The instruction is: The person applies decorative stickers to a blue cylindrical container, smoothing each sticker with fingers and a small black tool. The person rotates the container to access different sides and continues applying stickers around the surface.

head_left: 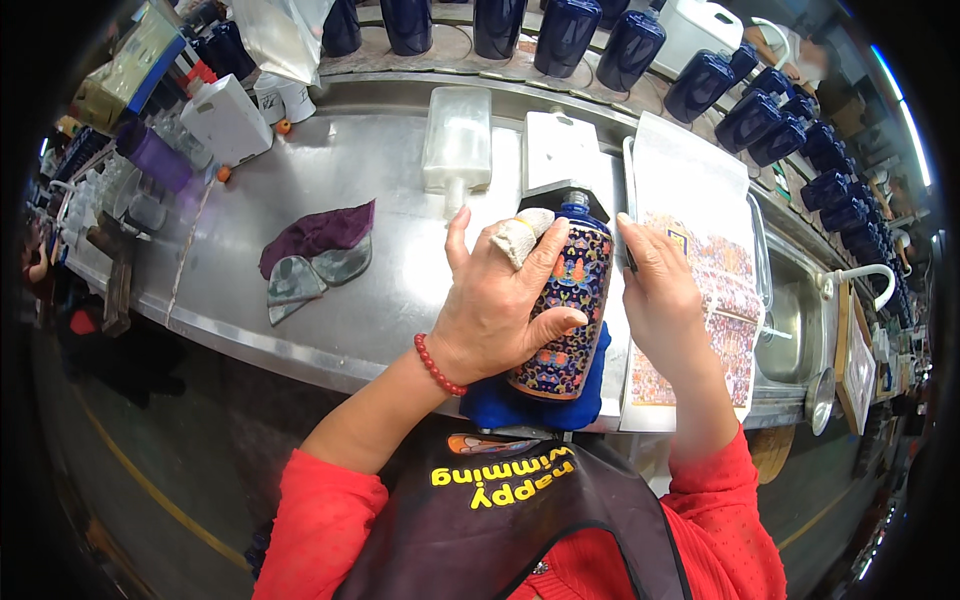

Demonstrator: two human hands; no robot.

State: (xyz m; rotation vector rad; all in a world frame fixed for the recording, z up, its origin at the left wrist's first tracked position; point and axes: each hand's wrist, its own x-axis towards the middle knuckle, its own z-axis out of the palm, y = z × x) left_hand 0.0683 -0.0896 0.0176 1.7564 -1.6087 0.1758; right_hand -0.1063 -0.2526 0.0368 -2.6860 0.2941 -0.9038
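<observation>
A dark blue bottle (572, 300), covered in a colourful floral pattern, lies tilted on a blue cloth pad (490, 403) at the near edge of the metal table, its neck pointing away from me. My left hand (505, 300) rests over its left side and grips it, thumb across the front. Light cloth wrapping (520, 238) covers a finger of that hand. My right hand (660, 285) is just right of the bottle, fingers close together. A thin dark edge shows by its fingertips; what it belongs to is hidden. Patterned sheets (728, 340) lie to the right, under white paper.
Left on the metal table (230, 290) lie a purple cloth (320, 238) and grey-green pieces (295, 284). A clear bottle (458, 140) and white containers (560, 145) stand beyond. Several glossy blue bottles (570, 38) line the back shelf. A sink (790, 320) is at right.
</observation>
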